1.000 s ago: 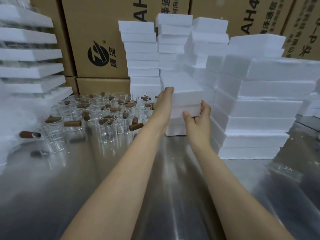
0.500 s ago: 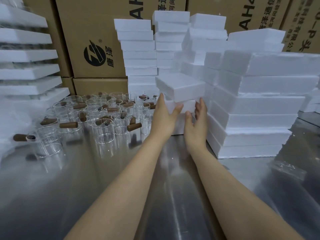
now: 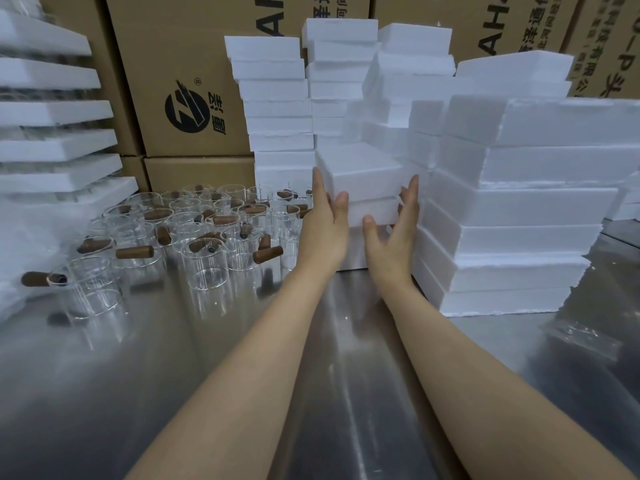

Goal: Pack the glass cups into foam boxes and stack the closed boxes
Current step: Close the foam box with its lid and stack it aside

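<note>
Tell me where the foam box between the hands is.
Mid-frame in the head view, the foam box tops a short stack, left hand and right hand against its sides, glass cups to its left, taller foam stack to its right.

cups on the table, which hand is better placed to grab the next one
Left, probably. The left hand presses the box on its cup side, and the cups stand just left of it. The right hand is on the far side, beside the larger foam stack, and would have to cross over.
</note>
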The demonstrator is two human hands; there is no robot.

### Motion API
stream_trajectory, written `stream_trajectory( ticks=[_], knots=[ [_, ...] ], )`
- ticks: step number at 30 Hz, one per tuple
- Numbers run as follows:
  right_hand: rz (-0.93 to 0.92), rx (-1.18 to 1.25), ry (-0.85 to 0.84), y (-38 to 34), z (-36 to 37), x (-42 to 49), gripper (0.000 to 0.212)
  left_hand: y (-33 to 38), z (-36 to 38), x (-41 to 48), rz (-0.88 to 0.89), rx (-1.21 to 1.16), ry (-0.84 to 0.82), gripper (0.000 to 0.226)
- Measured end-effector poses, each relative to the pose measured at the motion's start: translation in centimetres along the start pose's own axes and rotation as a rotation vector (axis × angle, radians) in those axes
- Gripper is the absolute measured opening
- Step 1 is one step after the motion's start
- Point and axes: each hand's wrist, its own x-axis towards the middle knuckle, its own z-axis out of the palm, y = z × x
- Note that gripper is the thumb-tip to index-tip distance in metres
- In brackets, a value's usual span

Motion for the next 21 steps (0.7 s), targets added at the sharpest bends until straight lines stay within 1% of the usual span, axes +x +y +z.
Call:
stream_trajectory(
  ticks=[4,8,12,15,17,19,21],
  knots=[
    [-0.066,-0.034,0.017,0.3,-0.1,0.4,0.079,0.3,-0.3,-0.1,0.104,0.090,0.009,0.065],
    [-0.180,-0.137,0.013,0.6,0.0,0.7,0.078,0.3,-0.6,0.2,0.187,0.200,0.019,0.061],
    [-0.121,-0.197,-0.015,0.5,0.1,0.7,0.073,0.4,-0.7,0.5,0.223,0.257,-0.002,0.050],
    [-0.110,-0.153,0.018,0.1,0.1,0.6,0.074,0.2,-0.7,0.8,0.212,0.259,0.020,0.046],
    [-0.091,-0.139,0.026,-0.1,0.1,0.6,0.078,0.2,-0.8,0.9,0.188,0.251,0.018,0.045],
    [-0.076,-0.176,0.013,-0.4,0.0,0.7,0.081,0.2,-1.0,1.0,0.184,0.256,0.011,0.044],
    [-0.088,-0.263,-0.002,-0.8,-0.1,1.0,0.083,0.3,-1.1,1.0,0.182,0.275,0.007,0.043]
  ],
)
